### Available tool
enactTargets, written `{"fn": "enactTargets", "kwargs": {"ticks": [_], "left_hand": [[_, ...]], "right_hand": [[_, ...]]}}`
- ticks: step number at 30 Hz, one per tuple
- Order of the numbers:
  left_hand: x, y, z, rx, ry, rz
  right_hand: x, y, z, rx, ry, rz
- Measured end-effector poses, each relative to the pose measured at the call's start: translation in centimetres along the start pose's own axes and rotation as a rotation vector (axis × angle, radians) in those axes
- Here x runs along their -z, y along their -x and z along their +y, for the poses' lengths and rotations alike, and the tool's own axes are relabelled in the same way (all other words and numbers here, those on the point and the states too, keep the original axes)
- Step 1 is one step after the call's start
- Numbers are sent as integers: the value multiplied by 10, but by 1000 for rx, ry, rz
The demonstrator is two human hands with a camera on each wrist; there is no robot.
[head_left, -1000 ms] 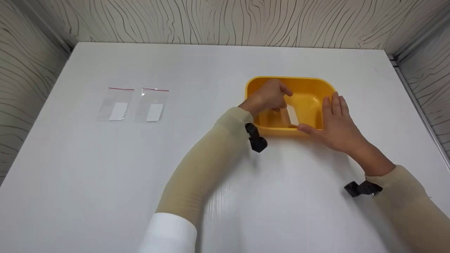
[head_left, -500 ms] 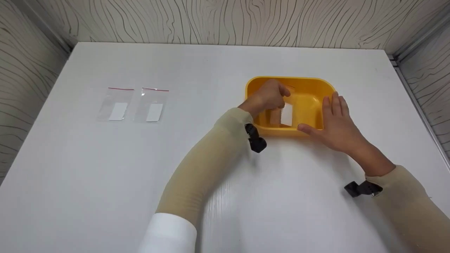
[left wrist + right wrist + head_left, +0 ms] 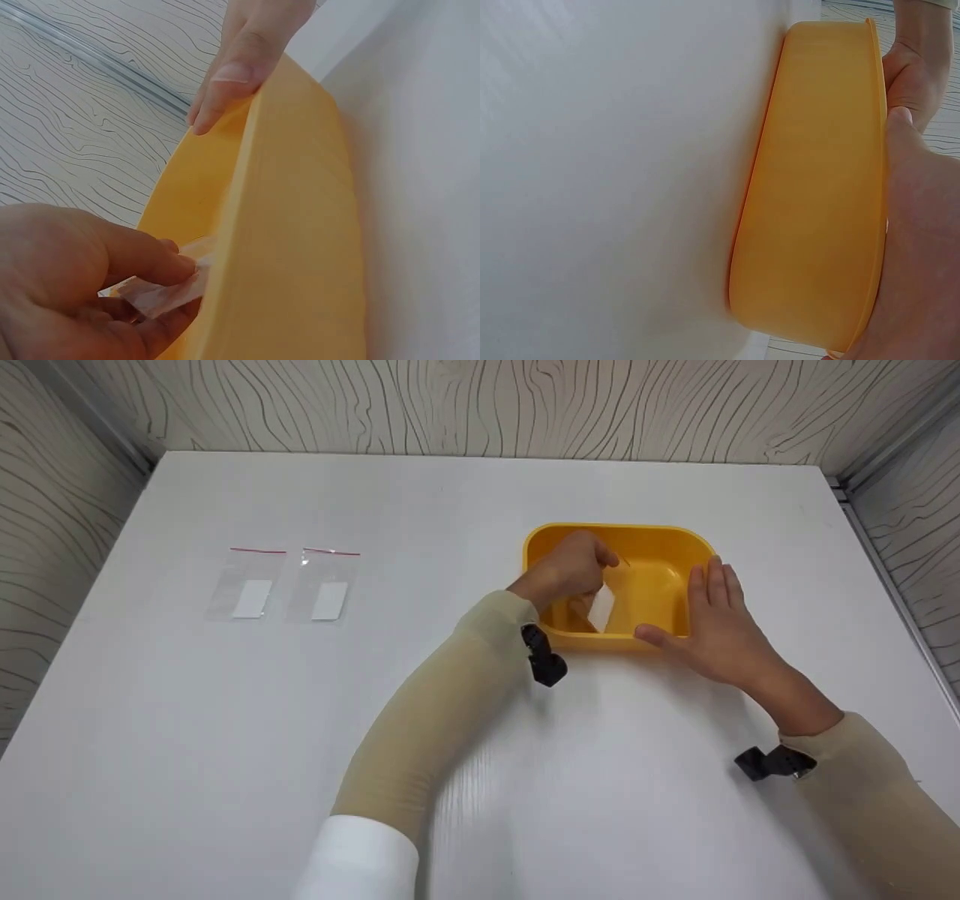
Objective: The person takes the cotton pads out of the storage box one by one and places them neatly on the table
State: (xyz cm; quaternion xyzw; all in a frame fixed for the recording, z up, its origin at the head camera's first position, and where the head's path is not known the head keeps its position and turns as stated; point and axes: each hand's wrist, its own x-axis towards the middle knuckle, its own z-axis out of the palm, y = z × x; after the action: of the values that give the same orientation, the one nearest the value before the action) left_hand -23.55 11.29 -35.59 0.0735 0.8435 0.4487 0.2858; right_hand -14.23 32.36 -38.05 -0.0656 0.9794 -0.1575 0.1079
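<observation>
Inside a yellow plastic tub (image 3: 660,585), my left hand (image 3: 574,562) pinches a clear zip bag between thumb and fingers. The bag (image 3: 161,296) shows crumpled in the left wrist view, partly behind the tub's wall. A white slip (image 3: 601,607) in it stands tilted beside the fingers in the head view. My right hand (image 3: 724,622) lies along the tub's right front corner. Its fingers are straight on the right rim, and the thumb (image 3: 901,124) touches the front rim.
Two clear zip bags with red seal lines lie flat on the white table (image 3: 225,720) at the left: an outer bag (image 3: 247,583) and an inner bag (image 3: 325,585). Each holds a white slip. A patterned panel (image 3: 480,409) rises behind the table.
The bag in the tub has been drawn left and tilted against my left hand, its white slip now slanting. My left hand has barely shifted; the right hand and tub stay still.
</observation>
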Motion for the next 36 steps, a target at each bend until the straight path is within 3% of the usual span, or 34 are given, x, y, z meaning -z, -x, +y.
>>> {"fn": "enactTargets", "kwargs": {"ticks": [9,36], "left_hand": [[-2,-1,1,11,-33,31],[1,1,3,-28,14,1]], "right_hand": [[-1,-1,1,-7,-3,-5],[1,1,0,7,-10,15]]}}
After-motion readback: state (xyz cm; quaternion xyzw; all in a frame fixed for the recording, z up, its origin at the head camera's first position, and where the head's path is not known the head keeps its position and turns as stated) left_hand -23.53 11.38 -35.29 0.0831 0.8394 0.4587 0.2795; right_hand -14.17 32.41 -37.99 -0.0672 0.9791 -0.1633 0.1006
